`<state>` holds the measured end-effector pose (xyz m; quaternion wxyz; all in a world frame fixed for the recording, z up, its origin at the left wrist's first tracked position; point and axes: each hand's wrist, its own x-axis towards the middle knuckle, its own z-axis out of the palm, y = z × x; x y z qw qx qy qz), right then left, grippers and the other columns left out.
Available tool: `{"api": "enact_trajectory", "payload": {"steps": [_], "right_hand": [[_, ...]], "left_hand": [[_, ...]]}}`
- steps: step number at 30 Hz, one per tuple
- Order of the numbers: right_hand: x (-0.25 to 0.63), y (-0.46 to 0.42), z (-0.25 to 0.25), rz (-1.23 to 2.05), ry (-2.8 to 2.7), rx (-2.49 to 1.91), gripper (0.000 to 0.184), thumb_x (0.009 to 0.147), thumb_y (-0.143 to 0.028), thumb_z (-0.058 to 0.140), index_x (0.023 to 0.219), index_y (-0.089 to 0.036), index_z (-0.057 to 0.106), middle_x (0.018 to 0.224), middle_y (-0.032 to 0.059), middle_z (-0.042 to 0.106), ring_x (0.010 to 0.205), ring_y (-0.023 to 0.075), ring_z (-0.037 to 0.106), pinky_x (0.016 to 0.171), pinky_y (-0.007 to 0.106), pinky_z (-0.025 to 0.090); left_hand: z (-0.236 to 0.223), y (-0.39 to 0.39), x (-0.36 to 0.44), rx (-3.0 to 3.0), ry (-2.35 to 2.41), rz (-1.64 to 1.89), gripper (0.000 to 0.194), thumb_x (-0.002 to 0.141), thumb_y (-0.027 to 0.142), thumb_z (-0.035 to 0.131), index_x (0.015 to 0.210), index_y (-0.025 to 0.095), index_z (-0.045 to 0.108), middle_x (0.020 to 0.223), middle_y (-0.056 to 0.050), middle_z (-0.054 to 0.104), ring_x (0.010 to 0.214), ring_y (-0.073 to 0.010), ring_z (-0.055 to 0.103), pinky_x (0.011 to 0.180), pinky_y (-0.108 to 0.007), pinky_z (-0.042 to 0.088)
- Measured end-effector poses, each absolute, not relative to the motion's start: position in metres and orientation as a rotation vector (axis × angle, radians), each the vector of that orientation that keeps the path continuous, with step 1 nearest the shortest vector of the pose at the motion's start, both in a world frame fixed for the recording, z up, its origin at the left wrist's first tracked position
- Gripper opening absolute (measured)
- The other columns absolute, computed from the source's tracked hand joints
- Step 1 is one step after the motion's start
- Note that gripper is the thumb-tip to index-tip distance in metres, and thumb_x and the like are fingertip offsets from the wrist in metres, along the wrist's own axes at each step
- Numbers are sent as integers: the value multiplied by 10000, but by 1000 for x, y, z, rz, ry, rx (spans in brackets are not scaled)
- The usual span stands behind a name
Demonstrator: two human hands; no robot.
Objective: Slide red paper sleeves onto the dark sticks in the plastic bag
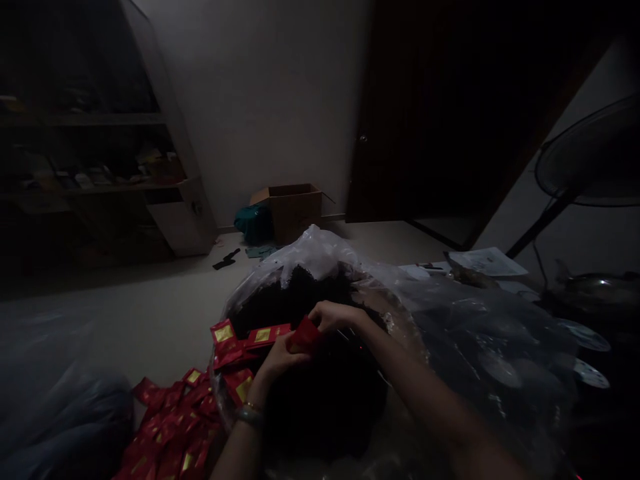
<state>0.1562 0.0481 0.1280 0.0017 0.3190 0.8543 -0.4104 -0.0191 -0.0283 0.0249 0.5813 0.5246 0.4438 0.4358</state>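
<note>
My left hand (281, 360) is closed on the lower left side of a small red packet (305, 335). At the packet's upper right edge, the fingers of my right hand (327, 316) are pinched. Both hands are above a heap of dark, loose material (325, 400) in a large clear plastic bag (315, 243); its kind is too dark to make out. Beside my left hand, several red packets with gold labels (265, 335) lie at the bag's left rim. A larger pile of red packets (175, 427) spreads out below them on the left.
An open cardboard box (295, 210) and a teal bundle (253, 223) stand by the wall. Shelves (85, 120) rise at the left. On the right are more clear plastic (480, 340), papers (487, 261) and a fan (595, 157). A dark cloth item (227, 259) lies on the floor.
</note>
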Motion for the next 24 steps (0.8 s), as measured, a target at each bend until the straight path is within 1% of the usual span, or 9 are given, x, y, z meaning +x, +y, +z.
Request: {"api": "enact_trajectory", "payload": {"steps": [2, 4, 9, 11, 13, 15, 18, 21, 24], "right_hand": [[151, 46, 125, -1275, 2611, 1026, 239, 666, -125, 592, 864, -122, 727, 585, -32, 585, 522, 100, 522, 471, 174, 397], [147, 44, 123, -1286, 2638, 1061, 255, 655, -84, 552, 837, -116, 727, 581, -32, 585, 512, 92, 526, 451, 155, 382], [146, 44, 129, -1340, 2714, 1073, 231, 687, -176, 575, 855, -141, 729, 601, -36, 604, 509, 79, 527, 428, 136, 360], [149, 45, 135, -1322, 2723, 1066, 223, 674, -175, 588, 850, -141, 720, 645, -28, 631, 529, 81, 544, 446, 141, 383], [153, 46, 140, -1333, 2724, 1082, 231, 658, -152, 596, 865, -142, 699, 705, -21, 651, 543, 83, 559, 467, 150, 414], [155, 44, 144, -1333, 2742, 1137, 228, 659, -142, 606, 876, -142, 674, 738, -16, 653, 534, 81, 557, 462, 157, 420], [155, 39, 149, -1180, 2865, 1239, 188, 662, -133, 637, 847, -138, 664, 727, -13, 645, 543, 85, 554, 463, 159, 398], [151, 34, 151, -1062, 3012, 1289, 146, 674, -115, 652, 814, -143, 677, 684, -15, 647, 588, 93, 576, 517, 163, 404], [149, 37, 148, -1258, 3061, 1385, 114, 700, -166, 663, 813, -149, 677, 708, -3, 669, 605, 104, 598, 544, 181, 439]], "left_hand": [[28, -31, -19, 1259, 1063, 997, 485, 480, 225, 827, 919, 119, 652, 798, -11, 662, 691, -139, 564, 642, -233, 433], [30, -34, -19, 1273, 1087, 981, 490, 498, 248, 819, 939, 122, 647, 823, -15, 660, 700, -143, 560, 643, -237, 436], [32, -35, -21, 1268, 1142, 1017, 414, 550, 287, 776, 903, 113, 649, 755, -9, 646, 645, -134, 543, 613, -240, 426], [33, -34, -22, 1285, 1164, 1022, 370, 549, 269, 769, 864, 112, 655, 736, -9, 648, 635, -134, 543, 607, -240, 423], [35, -34, -22, 1280, 1169, 1020, 353, 548, 251, 762, 857, 113, 659, 746, -15, 660, 647, -142, 558, 624, -248, 434], [36, -33, -22, 1271, 1169, 1030, 358, 542, 248, 764, 857, 114, 661, 751, -18, 668, 660, -150, 571, 639, -256, 443], [36, -33, -21, 1287, 1158, 1073, 399, 519, 270, 789, 866, 117, 662, 757, -19, 677, 678, -161, 587, 654, -263, 455], [34, -31, -19, 1274, 1170, 1130, 408, 514, 283, 795, 866, 123, 667, 771, -23, 688, 694, -171, 599, 669, -275, 470], [31, -29, -19, 1252, 1188, 1178, 389, 511, 291, 792, 844, 129, 673, 745, -16, 687, 671, -166, 594, 659, -280, 475]]}}
